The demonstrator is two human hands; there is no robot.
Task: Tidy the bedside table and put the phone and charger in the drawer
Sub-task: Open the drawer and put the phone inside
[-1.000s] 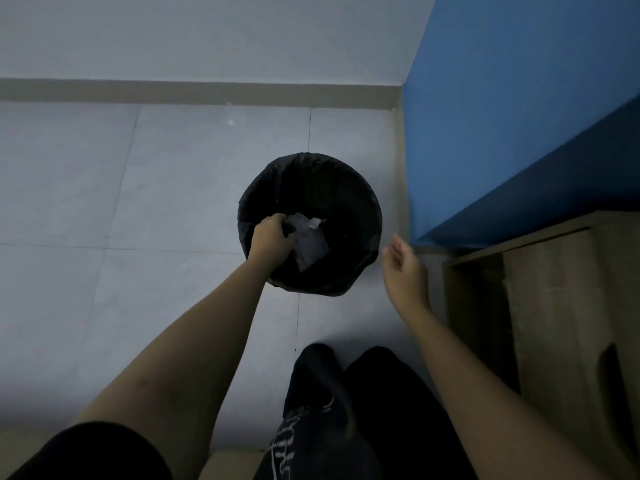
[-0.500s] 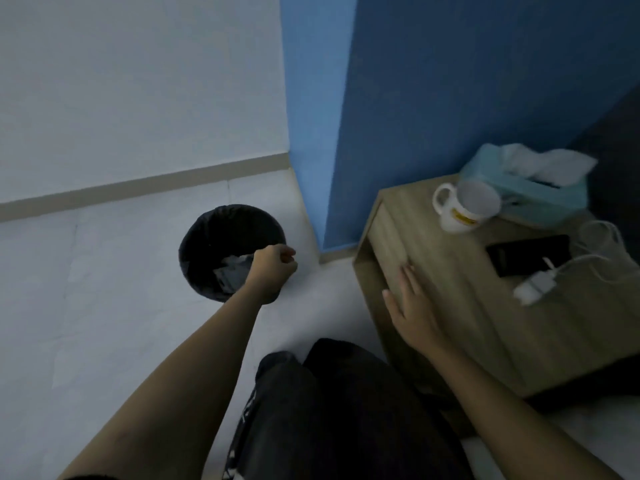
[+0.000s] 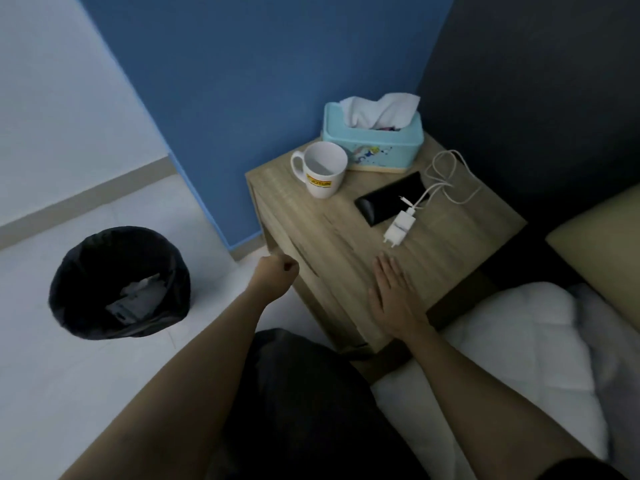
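A wooden bedside table (image 3: 332, 251) stands against the blue wall. On it lie a black phone (image 3: 389, 199) and a white charger (image 3: 400, 228) whose white cable (image 3: 450, 174) loops toward the back. A white mug (image 3: 322, 169) and a teal tissue box (image 3: 374, 140) stand at the rear. My right hand (image 3: 393, 296) rests flat on the table's near edge, fingers apart, just short of the charger. My left hand (image 3: 275, 273) is a closed fist hanging beside the table's left front corner, with nothing visible in it.
A black bin (image 3: 119, 284) with crumpled paper inside sits on the pale tiled floor to the left. A white duvet (image 3: 512, 344) and a beige headboard (image 3: 602, 251) lie to the right. My dark-clothed knee (image 3: 304, 393) is below.
My left hand has come away from the bin, leaving the paper inside, and moved right to the table's corner. My right hand went onto the tabletop. The view swung right.
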